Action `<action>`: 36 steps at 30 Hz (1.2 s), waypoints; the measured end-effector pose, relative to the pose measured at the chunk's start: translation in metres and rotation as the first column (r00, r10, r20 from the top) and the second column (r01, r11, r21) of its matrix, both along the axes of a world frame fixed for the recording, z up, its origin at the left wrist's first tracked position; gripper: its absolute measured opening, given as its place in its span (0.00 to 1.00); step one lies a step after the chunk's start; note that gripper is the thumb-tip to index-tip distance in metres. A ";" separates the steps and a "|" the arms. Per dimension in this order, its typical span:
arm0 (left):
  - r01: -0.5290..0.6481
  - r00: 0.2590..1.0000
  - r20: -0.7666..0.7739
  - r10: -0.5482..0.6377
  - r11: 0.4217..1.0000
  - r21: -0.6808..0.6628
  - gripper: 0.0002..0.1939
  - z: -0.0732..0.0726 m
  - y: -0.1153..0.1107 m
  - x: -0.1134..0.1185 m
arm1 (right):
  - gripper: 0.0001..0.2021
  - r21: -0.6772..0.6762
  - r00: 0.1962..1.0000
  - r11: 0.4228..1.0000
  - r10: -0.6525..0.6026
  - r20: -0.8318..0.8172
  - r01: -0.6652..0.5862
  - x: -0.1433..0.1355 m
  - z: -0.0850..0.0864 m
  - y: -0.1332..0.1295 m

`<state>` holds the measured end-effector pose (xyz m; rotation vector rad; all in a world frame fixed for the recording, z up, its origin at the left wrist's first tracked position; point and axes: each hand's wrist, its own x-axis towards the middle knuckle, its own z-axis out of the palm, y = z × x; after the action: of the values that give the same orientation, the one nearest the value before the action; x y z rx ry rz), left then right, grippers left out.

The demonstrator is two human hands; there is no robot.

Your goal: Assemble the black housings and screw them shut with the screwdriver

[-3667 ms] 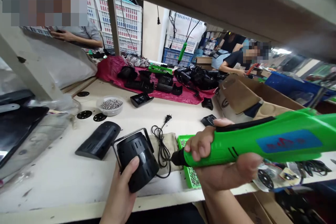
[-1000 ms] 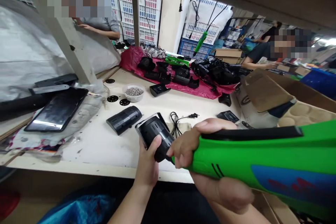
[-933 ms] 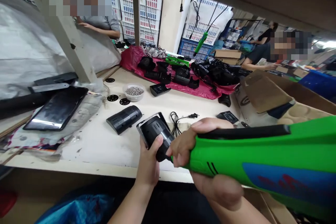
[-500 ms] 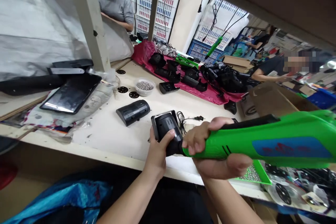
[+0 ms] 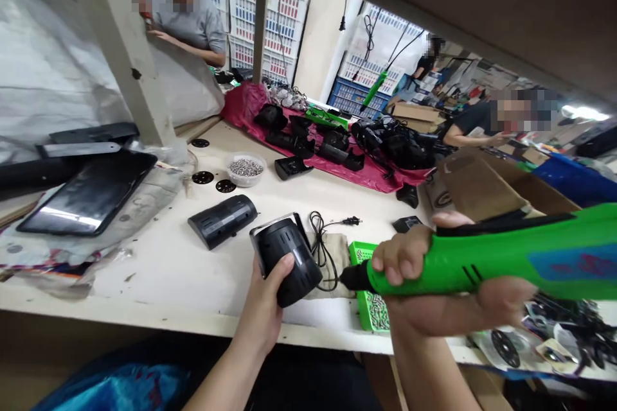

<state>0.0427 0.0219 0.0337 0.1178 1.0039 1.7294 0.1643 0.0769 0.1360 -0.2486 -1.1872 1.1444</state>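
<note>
My left hand (image 5: pixel 263 305) grips a black slotted plastic housing (image 5: pixel 292 260) with a shiny metal-edged frame on its far side; the thumb presses on its top. In my right hand (image 5: pixel 434 314) is a green electric screwdriver (image 5: pixel 501 250), held level and pointing left. Its black nose stands a short way right of the housing, apart from it. Beneath the screwdriver lies a green tray (image 5: pixel 365 314) with screws. A coiled black cord with a plug (image 5: pixel 315 237) rests behind the housing. Another black housing piece (image 5: pixel 224 218) sits farther left on the table.
A clear tub of small metal parts (image 5: pixel 245 170) stands near black discs (image 5: pixel 202 178). Black parts lie on pink plastic sheeting (image 5: pixel 380 181) at the back. A tablet (image 5: pixel 91 196) is at left, a cardboard box (image 5: pixel 482 183) at right. Co-workers sit beyond the table.
The screwdriver has moved right, and its tip has come away from the housing. The housing is now tilted differently in my left hand. The whole view has shifted slightly.
</note>
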 end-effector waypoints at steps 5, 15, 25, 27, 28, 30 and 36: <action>0.001 0.997 0.077 0.001 1.000 -0.028 0.35 -0.007 -0.001 -0.003 | 0.15 -0.066 0.940 0.975 -0.183 0.289 0.210 0.018 -0.016 0.036; -0.128 0.956 0.237 0.172 0.973 -0.191 0.17 0.008 0.003 -0.005 | 0.24 0.330 0.690 0.775 -0.631 0.355 0.539 0.020 -0.038 0.033; -0.075 0.932 0.314 0.181 0.943 -0.324 0.23 0.013 0.003 -0.008 | 0.19 0.374 0.432 0.927 -0.340 0.835 0.007 0.003 -0.063 -0.025; -0.072 0.925 0.332 0.186 0.942 -0.329 0.24 0.013 0.003 -0.009 | 0.20 0.294 0.488 0.956 -0.263 0.832 0.013 -0.001 -0.070 -0.027; -0.081 0.920 0.339 0.197 0.942 -0.327 0.24 0.013 0.002 -0.009 | 0.20 0.222 0.533 0.975 -0.197 0.823 0.017 -0.002 -0.073 -0.028; -0.105 0.912 0.347 0.216 0.944 -0.313 0.24 0.011 0.002 -0.009 | 0.19 0.055 0.621 0.998 -0.058 0.782 0.024 -0.001 -0.078 -0.029; 0.005 0.955 0.293 0.052 0.982 -0.188 0.30 0.006 -0.004 0.002 | 0.37 -0.136 0.462 0.990 0.106 0.881 0.034 0.003 -0.071 -0.024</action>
<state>0.0445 0.0174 0.0394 -0.2698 0.9396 1.6063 0.1677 0.0533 0.0649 -1.0487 -2.0518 1.1402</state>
